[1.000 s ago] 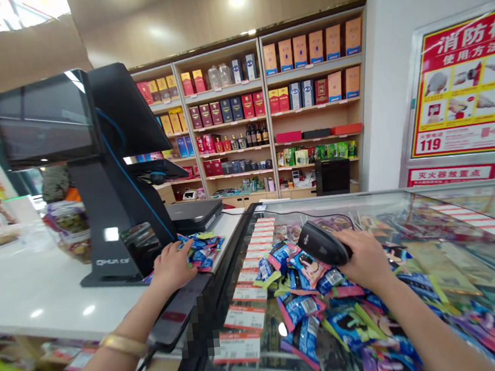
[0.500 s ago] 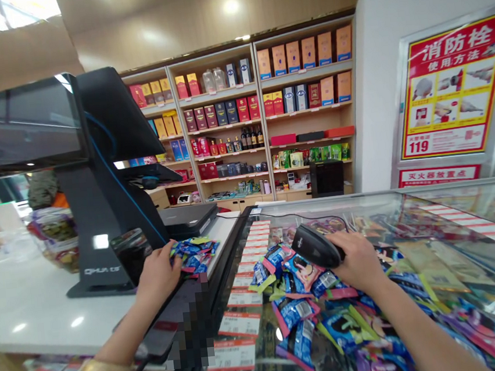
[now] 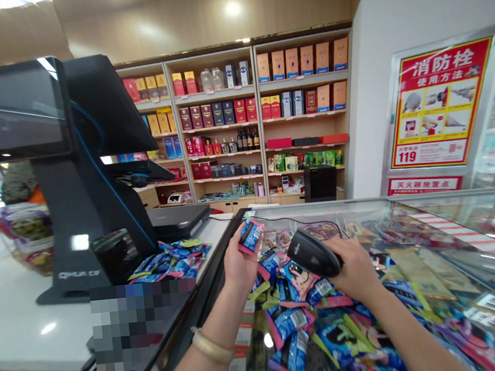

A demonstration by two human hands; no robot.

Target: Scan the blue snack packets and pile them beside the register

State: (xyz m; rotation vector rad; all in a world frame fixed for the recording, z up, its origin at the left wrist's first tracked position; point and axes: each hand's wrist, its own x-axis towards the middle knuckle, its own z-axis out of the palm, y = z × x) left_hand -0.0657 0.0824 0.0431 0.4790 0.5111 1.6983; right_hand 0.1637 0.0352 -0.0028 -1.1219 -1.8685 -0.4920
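My left hand (image 3: 240, 263) is closed on a small blue and pink snack packet (image 3: 251, 236), its printed face turned up, just left of the scanner. In my right hand (image 3: 355, 268) is a black handheld barcode scanner (image 3: 314, 254), its head pointing left toward that packet. Below both hands, many similar snack packets (image 3: 292, 321) lie spread over the glass-topped case, some with barcodes facing up. A second pile of packets (image 3: 178, 257) rests on the counter beside the foot of the black register. My right fingertips are partly hidden behind the scanner handle.
The black cash register (image 3: 98, 182) with its screens stands at left on the white counter (image 3: 29, 329). Price labels (image 3: 241, 349) line the glass freezer case (image 3: 411, 205). Behind are shelves of boxes and bottles (image 3: 223, 113); a red and yellow poster (image 3: 443, 102) hangs at right.
My left hand has moved right from the pile by the register, and a snack packet is now in it near the scanner. My right hand still holds the scanner. The view has shifted slightly.
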